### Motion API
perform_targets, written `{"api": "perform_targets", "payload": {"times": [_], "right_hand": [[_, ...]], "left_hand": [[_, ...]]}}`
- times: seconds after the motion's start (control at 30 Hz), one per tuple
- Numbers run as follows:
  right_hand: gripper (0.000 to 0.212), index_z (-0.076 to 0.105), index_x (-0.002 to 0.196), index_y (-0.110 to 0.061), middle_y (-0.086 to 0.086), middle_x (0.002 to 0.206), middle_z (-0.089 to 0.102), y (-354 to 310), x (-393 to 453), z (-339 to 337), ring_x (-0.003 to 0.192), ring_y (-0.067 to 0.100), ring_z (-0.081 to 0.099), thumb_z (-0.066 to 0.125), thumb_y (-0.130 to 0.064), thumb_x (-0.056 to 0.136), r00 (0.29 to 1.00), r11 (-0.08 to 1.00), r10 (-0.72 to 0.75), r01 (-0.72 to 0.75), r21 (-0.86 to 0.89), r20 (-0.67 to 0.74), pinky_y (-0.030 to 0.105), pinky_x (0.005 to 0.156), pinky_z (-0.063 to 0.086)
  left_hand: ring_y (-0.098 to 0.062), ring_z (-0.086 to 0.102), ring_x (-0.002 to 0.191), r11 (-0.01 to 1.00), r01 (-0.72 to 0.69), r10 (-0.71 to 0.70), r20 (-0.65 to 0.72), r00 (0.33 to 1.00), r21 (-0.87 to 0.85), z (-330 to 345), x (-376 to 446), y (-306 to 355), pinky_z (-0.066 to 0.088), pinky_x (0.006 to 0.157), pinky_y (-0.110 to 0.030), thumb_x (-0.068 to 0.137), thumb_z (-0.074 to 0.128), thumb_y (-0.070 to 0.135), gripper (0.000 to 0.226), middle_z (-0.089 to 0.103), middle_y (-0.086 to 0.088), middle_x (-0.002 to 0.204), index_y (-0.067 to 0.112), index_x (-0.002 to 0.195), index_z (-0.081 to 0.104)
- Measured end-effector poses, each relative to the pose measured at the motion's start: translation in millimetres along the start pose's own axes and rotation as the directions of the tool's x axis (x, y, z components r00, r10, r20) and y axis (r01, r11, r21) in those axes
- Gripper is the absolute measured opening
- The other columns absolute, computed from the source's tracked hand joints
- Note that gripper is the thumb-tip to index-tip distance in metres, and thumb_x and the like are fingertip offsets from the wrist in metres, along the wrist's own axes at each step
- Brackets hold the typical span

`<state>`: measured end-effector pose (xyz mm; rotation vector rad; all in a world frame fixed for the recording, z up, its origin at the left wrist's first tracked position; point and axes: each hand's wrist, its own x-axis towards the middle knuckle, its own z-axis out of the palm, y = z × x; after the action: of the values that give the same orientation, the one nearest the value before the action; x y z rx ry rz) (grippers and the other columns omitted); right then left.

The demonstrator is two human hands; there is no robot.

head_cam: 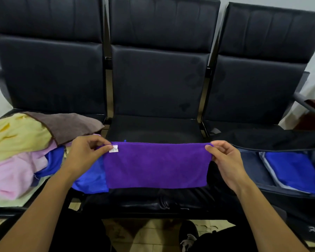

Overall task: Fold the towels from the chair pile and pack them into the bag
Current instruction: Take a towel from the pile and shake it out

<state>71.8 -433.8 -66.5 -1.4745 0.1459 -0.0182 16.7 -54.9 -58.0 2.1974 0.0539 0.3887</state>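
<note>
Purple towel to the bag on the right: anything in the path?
Nothing visible blocks it. Both hands, left hand and right hand, pinch the purple towel by its top corners over the middle seat. The open bag lies directly beside it, with a folded blue towel already inside.

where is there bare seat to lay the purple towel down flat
The middle seat is bare behind and below the purple towel, between the towel pile and the open bag. The left seat is crowded with towels; the bag covers the right one.
</note>
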Motion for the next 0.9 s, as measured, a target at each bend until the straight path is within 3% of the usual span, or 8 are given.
{"api": "perform_targets", "payload": {"times": [0.13,0.23,0.37,0.5,0.6,0.7,0.8,0.9], "right_hand": [[0.015,0.074,0.103,-0.016,0.003,0.093,0.077,3.0,14.7,7.2,0.089,0.015,0.072,0.071,-0.010,0.090,0.995,0.958,-0.096,0.091,-0.272,-0.005,0.025,0.083,0.057],[0.010,0.075,0.093,-0.019,0.004,0.084,0.075,6.4,23.7,17.3,0.080,0.015,0.067,0.070,-0.010,0.091,0.988,0.920,-0.155,0.146,-0.363,0.005,0.026,0.079,0.054],[0.006,0.069,0.092,-0.015,0.014,0.085,0.072,8.0,33.1,25.5,0.078,0.023,0.066,0.065,-0.018,0.095,0.973,0.866,-0.229,0.222,-0.448,0.040,0.038,0.079,0.055],[0.024,0.066,0.085,-0.015,0.024,0.079,0.060,7.8,27.4,38.0,0.073,0.028,0.056,0.064,-0.037,0.093,0.989,0.938,-0.131,0.147,-0.314,0.074,0.042,0.077,0.049],[0.031,0.063,0.079,-0.010,0.009,0.070,0.052,3.7,24.7,46.5,0.071,0.023,0.050,0.062,-0.037,0.094,1.000,0.989,-0.025,0.027,-0.148,0.017,0.041,0.075,0.043],[0.027,0.062,0.072,-0.019,-0.004,0.058,0.053,-1.3,20.3,59.3,0.059,0.012,0.051,0.061,-0.027,0.098,0.999,0.998,0.045,-0.044,-0.044,0.024,0.032,0.069,0.044],[0.016,0.068,0.078,-0.016,-0.008,0.057,0.061,-2.1,8.2,81.5,0.052,0.003,0.054,0.067,-0.019,0.094,0.997,0.996,-0.035,0.041,-0.082,0.063,0.018,0.055,0.043],[0.011,0.073,0.079,-0.019,0.002,0.075,0.073,1.9,-3.0,103.0,0.070,0.011,0.064,0.073,-0.022,0.090,0.983,0.990,-0.033,0.057,-0.127,0.178,0.026,0.069,0.051]], "left_hand": [[-0.012,0.064,0.087,0.995,0.007,-0.007,-0.004,1.000,0.099,0.7,14.4,-3.9,0.052,0.078,-0.028,0.083,0.073,0.013,0.020,0.071,0.003,0.088,0.017,0.102,0.072],[-0.021,0.064,0.088,0.981,0.013,-0.008,-0.027,1.000,0.195,2.5,21.8,-5.5,0.052,0.080,-0.036,0.087,0.070,0.008,0.012,0.068,-0.001,0.089,0.011,0.098,0.072],[-0.021,0.062,0.083,0.987,0.005,0.009,-0.086,0.996,0.160,5.0,28.2,-5.0,0.052,0.074,-0.039,0.090,0.064,0.006,0.008,0.064,0.003,0.083,0.013,0.094,0.063],[-0.019,0.063,0.089,0.986,0.155,-0.158,-0.036,0.987,-0.066,12.6,32.6,-3.0,0.053,0.073,-0.037,0.093,0.061,0.008,0.007,0.066,0.000,0.088,0.014,0.091,0.063],[-0.016,0.065,0.088,0.947,0.255,-0.254,0.033,0.967,-0.194,22.0,35.1,3.2,0.054,0.071,-0.031,0.094,0.061,0.009,0.012,0.068,-0.003,0.089,0.019,0.086,0.063],[-0.012,0.067,0.083,0.935,0.253,-0.244,0.069,0.967,-0.249,35.0,32.8,15.5,0.057,0.069,-0.026,0.093,0.062,0.011,0.007,0.070,-0.004,0.091,0.016,0.090,0.066],[-0.013,0.069,0.080,0.926,0.226,-0.195,0.130,0.972,-0.301,50.2,25.4,28.4,0.056,0.067,-0.022,0.091,0.063,0.006,0.007,0.071,-0.005,0.086,0.010,0.093,0.067],[-0.028,0.068,0.078,0.910,0.180,-0.108,0.205,0.973,-0.373,60.2,18.1,39.5,0.054,0.072,-0.037,0.091,0.064,0.004,0.011,0.071,-0.012,0.082,0.010,0.100,0.066]]}}
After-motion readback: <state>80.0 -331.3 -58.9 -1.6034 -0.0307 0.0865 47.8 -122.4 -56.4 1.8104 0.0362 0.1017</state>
